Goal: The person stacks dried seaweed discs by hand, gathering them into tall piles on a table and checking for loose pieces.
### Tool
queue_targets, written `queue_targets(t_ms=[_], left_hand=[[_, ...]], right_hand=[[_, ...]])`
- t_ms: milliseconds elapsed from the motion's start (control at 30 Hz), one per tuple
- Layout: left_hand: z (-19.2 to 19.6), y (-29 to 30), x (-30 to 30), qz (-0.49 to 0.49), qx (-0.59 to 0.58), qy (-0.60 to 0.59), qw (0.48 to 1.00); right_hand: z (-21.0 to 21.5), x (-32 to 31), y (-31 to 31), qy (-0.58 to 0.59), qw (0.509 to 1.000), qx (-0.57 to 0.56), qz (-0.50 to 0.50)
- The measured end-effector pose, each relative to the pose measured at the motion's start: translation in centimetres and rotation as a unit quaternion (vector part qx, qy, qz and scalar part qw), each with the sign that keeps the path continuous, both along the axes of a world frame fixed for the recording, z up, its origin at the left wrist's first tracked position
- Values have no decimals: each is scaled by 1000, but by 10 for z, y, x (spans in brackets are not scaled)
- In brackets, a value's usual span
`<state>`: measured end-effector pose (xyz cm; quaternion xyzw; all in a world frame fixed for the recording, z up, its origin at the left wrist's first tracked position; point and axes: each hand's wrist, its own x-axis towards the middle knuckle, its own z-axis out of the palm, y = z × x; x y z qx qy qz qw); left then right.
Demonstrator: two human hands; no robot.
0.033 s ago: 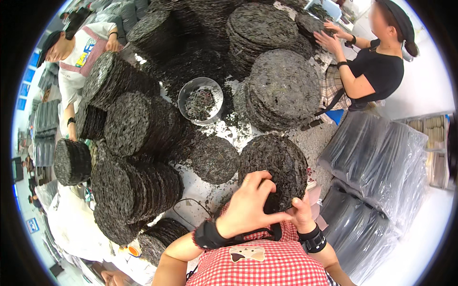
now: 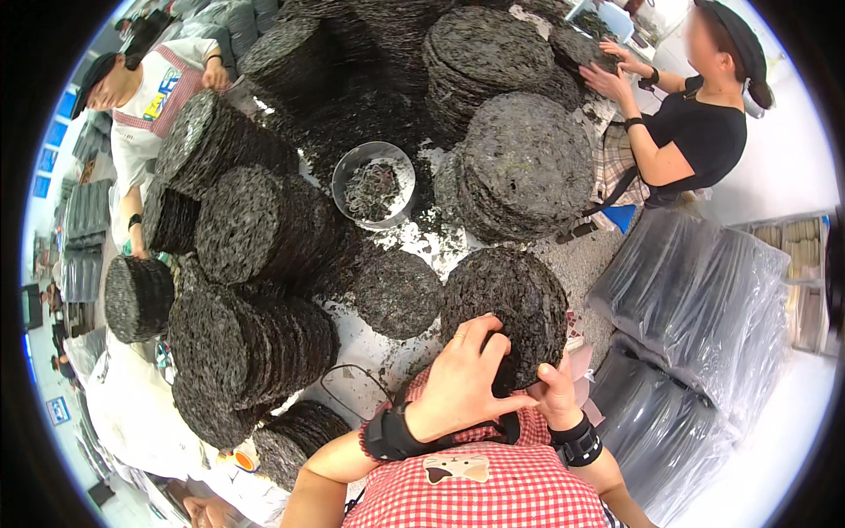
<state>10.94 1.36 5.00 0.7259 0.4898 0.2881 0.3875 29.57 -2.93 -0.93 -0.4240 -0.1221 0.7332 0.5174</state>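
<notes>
A round, dark dried seaweed sheet is in front of me, close to my apron; I cannot tell whether it is one sheet or several. Resting on its near part is my left hand, fingers bent and spread, the thumb stretched out to the right. At the lower right edge sits my right hand, its thumb up against the rim and its other fingers partly hidden. Just to the left, another seaweed round lies flat on the white table.
Tall stacks of seaweed rounds surround a metal bowl of scraps. Left, a person touches a small stack; right, another person handles a round. Plastic-wrapped bundles stand at my right.
My hands keep almost the same place, the left fingers shifting only slightly on the seaweed. The view has moved a little.
</notes>
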Motion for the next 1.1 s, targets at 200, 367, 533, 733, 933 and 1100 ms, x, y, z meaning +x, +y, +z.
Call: queue_targets(t_ms=[200,367,533,733,933,1100], left_hand=[[7,-2,-39,22,-185,-259,948],[-5,-13,-87,274,-122,-282,911],[-14,-8,-105,398,-58,-344,849],[-18,-11,-111,400,-83,-373,833],[-13,-10,-109,419,-33,-326,847],[-9,-10,-107,380,121,-2,917]], right_hand=[[0,10,2,41,999,3,-15],[-13,27,-3,21,998,10,-52],[-22,44,-12,76,996,11,-35],[-22,47,-16,89,995,31,-36],[-26,51,-19,65,997,36,-28],[-23,44,-17,119,992,22,-36]])
